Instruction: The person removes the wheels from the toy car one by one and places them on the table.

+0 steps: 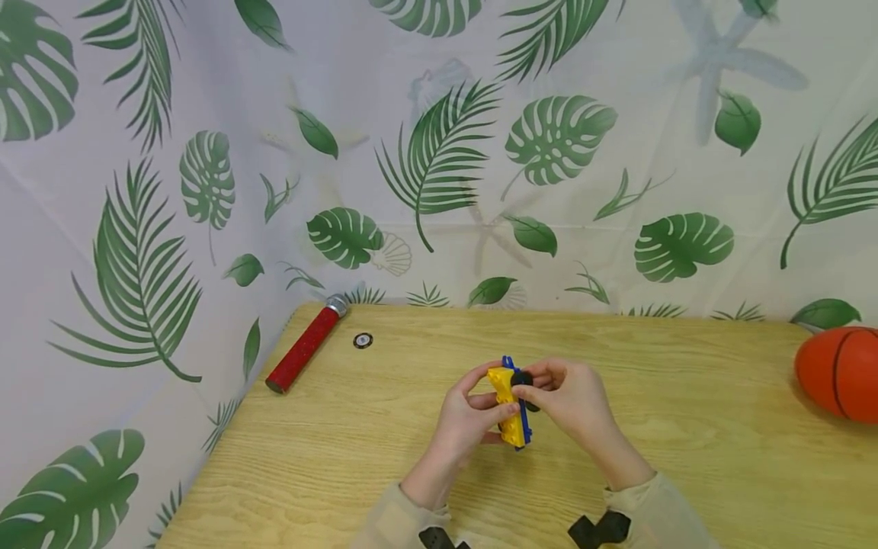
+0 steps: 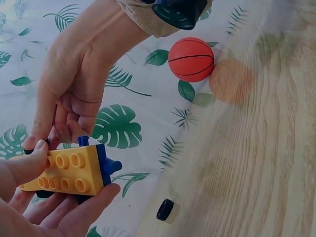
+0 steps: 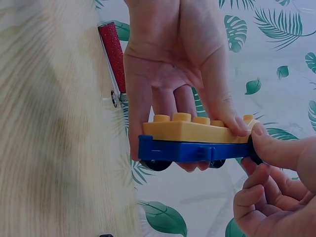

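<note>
My left hand (image 1: 463, 415) grips a toy car (image 2: 74, 170) over the middle of the table. The car has a studded yellow top (image 3: 197, 129) and a blue base (image 3: 182, 151) with black wheels (image 3: 157, 165) under it. In the head view it is tipped up on end. My right hand (image 1: 572, 396) pinches a black wheel (image 3: 254, 149) at one end of the car between thumb and fingers. A loose black wheel (image 1: 363, 341) with a pale centre lies on the table to the left.
Beside the loose wheel, a red glittery toy microphone (image 1: 305, 347) lies near the table's left edge. An orange-red toy basketball (image 1: 840, 374) sits at the far right. A leaf-patterned cloth (image 1: 466, 252) hangs behind the wooden table (image 1: 652, 366) and along its left side.
</note>
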`<control>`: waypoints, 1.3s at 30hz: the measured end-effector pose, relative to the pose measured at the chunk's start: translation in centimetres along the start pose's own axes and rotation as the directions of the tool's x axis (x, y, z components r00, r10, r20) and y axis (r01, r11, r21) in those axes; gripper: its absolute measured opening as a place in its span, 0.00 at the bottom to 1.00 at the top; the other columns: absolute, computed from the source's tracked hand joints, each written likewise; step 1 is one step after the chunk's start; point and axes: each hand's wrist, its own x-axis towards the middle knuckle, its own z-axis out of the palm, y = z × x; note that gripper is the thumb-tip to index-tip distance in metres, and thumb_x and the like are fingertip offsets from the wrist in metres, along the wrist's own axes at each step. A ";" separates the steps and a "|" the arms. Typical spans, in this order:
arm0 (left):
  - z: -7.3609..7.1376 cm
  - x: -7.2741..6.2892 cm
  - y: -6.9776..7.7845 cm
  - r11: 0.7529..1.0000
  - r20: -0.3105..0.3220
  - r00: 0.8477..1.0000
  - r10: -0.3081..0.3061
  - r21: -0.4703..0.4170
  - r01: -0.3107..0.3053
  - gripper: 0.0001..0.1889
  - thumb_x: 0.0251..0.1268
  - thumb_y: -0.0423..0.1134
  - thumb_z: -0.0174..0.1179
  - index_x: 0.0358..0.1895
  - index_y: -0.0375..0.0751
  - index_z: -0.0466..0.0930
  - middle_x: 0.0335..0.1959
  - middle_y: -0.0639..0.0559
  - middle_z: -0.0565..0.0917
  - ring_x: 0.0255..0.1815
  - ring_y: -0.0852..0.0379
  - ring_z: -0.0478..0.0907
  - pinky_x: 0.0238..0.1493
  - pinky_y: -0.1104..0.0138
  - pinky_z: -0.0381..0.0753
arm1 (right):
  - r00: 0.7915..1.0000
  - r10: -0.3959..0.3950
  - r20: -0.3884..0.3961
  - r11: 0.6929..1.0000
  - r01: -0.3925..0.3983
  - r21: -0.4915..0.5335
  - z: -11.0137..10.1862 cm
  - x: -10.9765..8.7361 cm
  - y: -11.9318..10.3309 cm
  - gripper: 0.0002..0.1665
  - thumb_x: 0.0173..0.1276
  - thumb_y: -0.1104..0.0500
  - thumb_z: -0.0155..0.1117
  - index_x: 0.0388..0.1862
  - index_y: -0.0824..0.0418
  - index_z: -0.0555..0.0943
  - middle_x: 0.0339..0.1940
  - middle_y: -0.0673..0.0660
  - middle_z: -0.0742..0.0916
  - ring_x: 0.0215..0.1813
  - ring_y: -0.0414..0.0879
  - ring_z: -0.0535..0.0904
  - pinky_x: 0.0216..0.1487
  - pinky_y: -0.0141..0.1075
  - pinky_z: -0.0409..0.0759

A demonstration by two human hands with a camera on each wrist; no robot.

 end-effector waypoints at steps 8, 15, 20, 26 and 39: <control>0.0 -0.1 -0.2 1.000 -0.005 1.000 0.006 0.012 -0.006 0.29 0.63 0.31 0.66 0.67 0.55 0.73 0.46 0.40 0.88 0.42 0.50 0.87 0.35 0.53 0.88 | 1.000 -0.006 -0.013 0.999 0.005 -0.037 0.2 -0.1 0.1 0.15 0.60 0.57 0.75 0.42 0.65 0.86 0.33 0.56 0.89 0.33 0.44 0.81 0.33 0.30 0.82; -0.1 0.0 -0.1 1.000 -0.008 1.000 0.012 0.021 -0.012 0.29 0.63 0.31 0.66 0.67 0.56 0.73 0.47 0.40 0.88 0.42 0.50 0.87 0.36 0.52 0.88 | 1.000 -0.016 -0.020 0.999 0.015 -0.045 0.3 0.0 0.1 0.15 0.60 0.57 0.75 0.42 0.65 0.86 0.34 0.56 0.88 0.34 0.44 0.82 0.33 0.29 0.82; 0.0 0.0 -0.2 1.000 -0.015 1.000 0.006 0.017 -0.006 0.29 0.63 0.31 0.66 0.67 0.56 0.73 0.46 0.40 0.88 0.42 0.50 0.87 0.37 0.51 0.88 | 1.000 -0.016 -0.020 0.999 0.015 -0.049 0.3 0.0 0.1 0.15 0.60 0.57 0.75 0.42 0.66 0.86 0.34 0.56 0.89 0.34 0.44 0.82 0.33 0.29 0.81; 0.0 0.1 -0.2 1.000 -0.019 1.000 0.008 0.016 -0.008 0.29 0.64 0.31 0.65 0.67 0.57 0.73 0.46 0.40 0.88 0.42 0.50 0.87 0.37 0.52 0.88 | 1.000 -0.018 -0.024 0.998 0.017 -0.056 0.4 0.0 0.1 0.15 0.61 0.57 0.75 0.42 0.66 0.86 0.34 0.57 0.89 0.34 0.44 0.82 0.33 0.30 0.82; -0.1 -0.1 0.5 0.999 -0.078 0.996 0.036 0.007 -0.035 0.31 0.62 0.31 0.67 0.67 0.57 0.73 0.47 0.39 0.88 0.42 0.49 0.87 0.34 0.54 0.88 | 0.993 -0.070 -0.100 0.995 0.063 -0.073 0.4 -0.2 -0.4 0.15 0.59 0.55 0.77 0.38 0.64 0.86 0.30 0.56 0.89 0.33 0.45 0.84 0.31 0.28 0.82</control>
